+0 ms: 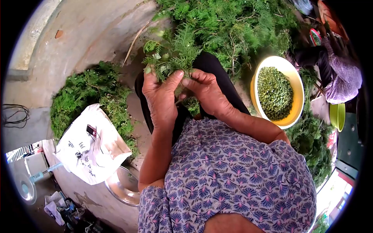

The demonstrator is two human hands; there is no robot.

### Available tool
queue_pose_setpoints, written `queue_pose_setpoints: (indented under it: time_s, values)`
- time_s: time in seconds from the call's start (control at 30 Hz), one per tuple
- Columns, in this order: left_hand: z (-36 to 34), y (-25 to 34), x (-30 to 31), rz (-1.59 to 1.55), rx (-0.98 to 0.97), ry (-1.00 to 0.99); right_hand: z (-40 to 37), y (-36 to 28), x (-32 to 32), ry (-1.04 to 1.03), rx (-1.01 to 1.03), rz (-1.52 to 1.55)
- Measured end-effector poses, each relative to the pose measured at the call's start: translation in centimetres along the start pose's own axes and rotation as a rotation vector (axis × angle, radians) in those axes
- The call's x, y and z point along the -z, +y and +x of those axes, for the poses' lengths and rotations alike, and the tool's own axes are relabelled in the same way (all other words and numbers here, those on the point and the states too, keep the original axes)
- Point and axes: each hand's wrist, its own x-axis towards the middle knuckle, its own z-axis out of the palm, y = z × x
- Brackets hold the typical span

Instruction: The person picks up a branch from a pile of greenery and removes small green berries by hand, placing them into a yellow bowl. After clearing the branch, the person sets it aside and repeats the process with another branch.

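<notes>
Both of my hands meet above my lap around a leafy evergreen sprig (175, 56) with flat, scale-like foliage and a few pale green cones. My left hand (160, 95) has its thumb and fingers closed on the sprig's lower left part. Close beside it, the fingers of my right hand (208, 89) pinch at the sprig's base; whether a cone is between those fingertips is hidden. To the right stands a yellow basin (255, 91) with a white inside, holding many small round green cones (276, 93).
A big heap of cut evergreen branches (233, 31) lies ahead, with a smaller heap (83, 91) on the left. A white sack (83, 159) carries a small phone (91, 130), beside a metal bowl (124, 186). Another person (342, 77) sits at right near a green basin (337, 116).
</notes>
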Motion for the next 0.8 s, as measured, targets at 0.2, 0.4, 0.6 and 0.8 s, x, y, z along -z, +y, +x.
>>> queue_pose_setpoints:
  time_s: [0.2,0.4,0.6,0.8]
  values:
    - [-1.1,-1.8,1.3,-0.051,-0.07,-0.009,0.3,0.9,-0.2,0.034,-0.07,0.359]
    - [-1.4,-0.5,3.1,-0.049,0.232,0.107,0.7,1.9,-0.6,0.043,-0.106,0.413]
    - [-0.7,-3.8,2.8,-0.069,0.179,0.135,0.5,3.3,0.0,0.053,-0.206,0.379]
    - [0.4,-4.4,2.4,-0.073,0.132,0.2,0.4,3.2,2.3,0.319,0.162,-0.645]
